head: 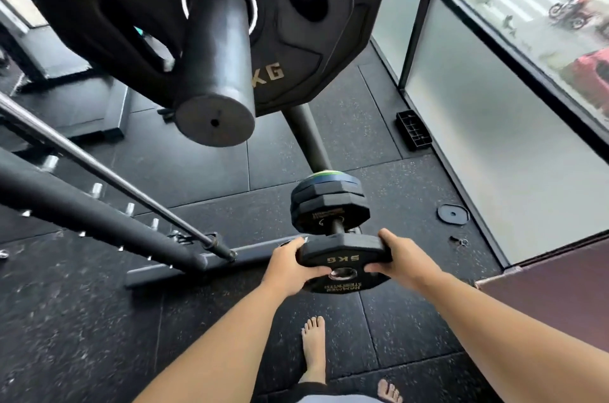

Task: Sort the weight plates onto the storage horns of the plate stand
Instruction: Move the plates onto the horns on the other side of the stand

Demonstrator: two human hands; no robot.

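My left hand point(286, 262) and right hand point(400, 259) grip opposite edges of black many-sided rubber 5KG plate point(346, 257), fingers curled over rim. Plate sits at tip of low dark steel horn point(337, 226), perhaps not on it. Stack of black plates point(329, 205) further up horn. Small black disc point(453, 213) lies on rubber floor point(197, 172), well apart.

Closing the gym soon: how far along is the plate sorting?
Done: a large black plate hangs on the upper steel horn, and a stack of black plates sits on the lower horn. In hand: left hand and right hand grip a black 5 KG plate at that horn's tip. Left: one small black plate lies on the floor by the glass.
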